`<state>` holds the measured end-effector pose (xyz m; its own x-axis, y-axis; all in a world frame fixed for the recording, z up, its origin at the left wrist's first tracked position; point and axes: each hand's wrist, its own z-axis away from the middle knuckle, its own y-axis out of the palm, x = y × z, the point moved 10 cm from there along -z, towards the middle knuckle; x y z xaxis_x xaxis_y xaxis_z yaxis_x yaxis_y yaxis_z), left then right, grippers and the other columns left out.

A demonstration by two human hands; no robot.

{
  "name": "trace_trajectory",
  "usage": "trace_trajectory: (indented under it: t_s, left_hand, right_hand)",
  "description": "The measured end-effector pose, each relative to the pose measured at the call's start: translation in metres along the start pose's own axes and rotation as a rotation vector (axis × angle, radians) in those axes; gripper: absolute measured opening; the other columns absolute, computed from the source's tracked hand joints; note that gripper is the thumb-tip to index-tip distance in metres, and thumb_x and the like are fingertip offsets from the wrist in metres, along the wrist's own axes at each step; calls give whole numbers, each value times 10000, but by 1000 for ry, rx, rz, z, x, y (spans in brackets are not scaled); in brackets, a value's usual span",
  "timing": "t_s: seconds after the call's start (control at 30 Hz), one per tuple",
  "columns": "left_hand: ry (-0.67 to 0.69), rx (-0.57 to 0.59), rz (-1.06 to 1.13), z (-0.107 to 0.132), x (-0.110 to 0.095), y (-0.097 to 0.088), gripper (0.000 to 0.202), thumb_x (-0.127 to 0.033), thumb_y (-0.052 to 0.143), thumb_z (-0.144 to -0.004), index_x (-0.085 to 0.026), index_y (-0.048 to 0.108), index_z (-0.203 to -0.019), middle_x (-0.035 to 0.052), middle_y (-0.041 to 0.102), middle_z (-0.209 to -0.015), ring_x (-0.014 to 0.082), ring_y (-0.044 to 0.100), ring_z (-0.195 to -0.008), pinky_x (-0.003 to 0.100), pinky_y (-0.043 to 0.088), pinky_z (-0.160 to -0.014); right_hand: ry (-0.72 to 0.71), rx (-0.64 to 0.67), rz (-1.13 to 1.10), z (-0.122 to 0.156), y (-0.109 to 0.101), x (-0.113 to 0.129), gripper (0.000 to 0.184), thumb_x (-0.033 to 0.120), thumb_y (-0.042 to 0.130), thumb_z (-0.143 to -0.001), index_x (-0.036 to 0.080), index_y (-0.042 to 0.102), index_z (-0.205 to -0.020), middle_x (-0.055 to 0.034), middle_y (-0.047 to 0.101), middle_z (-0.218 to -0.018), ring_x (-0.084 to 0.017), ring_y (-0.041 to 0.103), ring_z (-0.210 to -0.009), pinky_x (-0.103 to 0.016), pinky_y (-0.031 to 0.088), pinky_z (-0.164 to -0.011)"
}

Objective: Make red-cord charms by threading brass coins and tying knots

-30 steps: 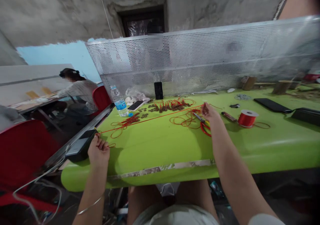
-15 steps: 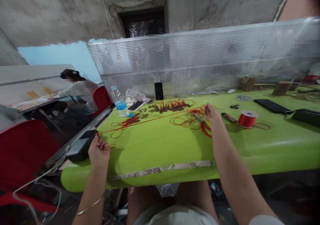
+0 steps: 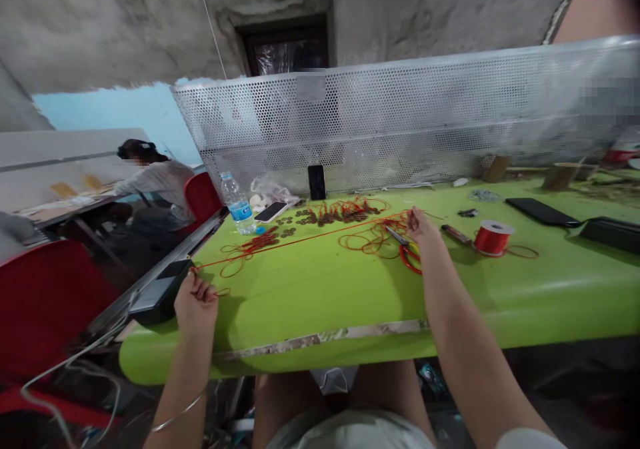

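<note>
A red cord point(image 3: 300, 239) runs taut and slanting over the green table, from one of my hands to the other. At the left table edge, my left hand point(image 3: 196, 296) is closed on one end, and a short loop of cord hangs out by its fingers. My right hand point(image 3: 420, 226) pinches the other end farther back on the right. Beside it lie loose loops of red cord point(image 3: 367, 239) and scissors point(image 3: 409, 254) with red and yellow handles, partly hidden by my forearm. Several coins point(image 3: 320, 217) with red cord among them lie behind the taut line.
A spool of red cord point(image 3: 494, 237) and a lighter point(image 3: 456, 234) lie right of my right arm. A water bottle point(image 3: 239, 206) and phones point(image 3: 271, 212) stand or lie at the back left. Behind the table rises a perforated metal screen point(image 3: 400, 116). A person sits at another table, left.
Both hands keep their hold on the taut cord and have hardly moved. The whole view has shifted very slightly.
</note>
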<state>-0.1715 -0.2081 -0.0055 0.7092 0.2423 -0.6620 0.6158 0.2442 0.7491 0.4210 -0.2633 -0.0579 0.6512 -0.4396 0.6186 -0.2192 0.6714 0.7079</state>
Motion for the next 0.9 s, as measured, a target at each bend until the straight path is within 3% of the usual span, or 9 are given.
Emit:
trace_trajectory:
  t_s: [0.23, 0.53, 0.9]
  left_hand:
    - [-3, 18, -9, -1, 1, 1, 142, -56, 458, -803, -130, 486, -685, -100, 269, -428, 20, 203, -324, 147, 141, -319]
    - [2, 4, -16, 3, -1, 2, 102, -75, 476, -782, -139, 491, -704, -98, 267, -431, 26, 193, -327, 150, 143, -315]
    - [12, 3, -33, 3, -2, 3, 144, -55, 482, -771, -126, 475, -646, -95, 287, -414, 15, 210, -324, 146, 149, -310]
  right_hand:
    - [-12, -6, -9, 0, 0, 0, 42, 89, 551, -848, 87, 572, -811, 34, 591, -660, -39, 562, -518, -127, 484, -461]
    - [5, 21, 12, 0, 3, -1, 91, 66, 595, -802, 109, 566, -727, 38, 601, -586, -46, 574, -486, -119, 495, -459]
    - [-71, -3, 32, 3, 0, 7, 149, 59, 608, -786, 139, 522, -694, 81, 579, -549, -21, 562, -448, -83, 502, -492]
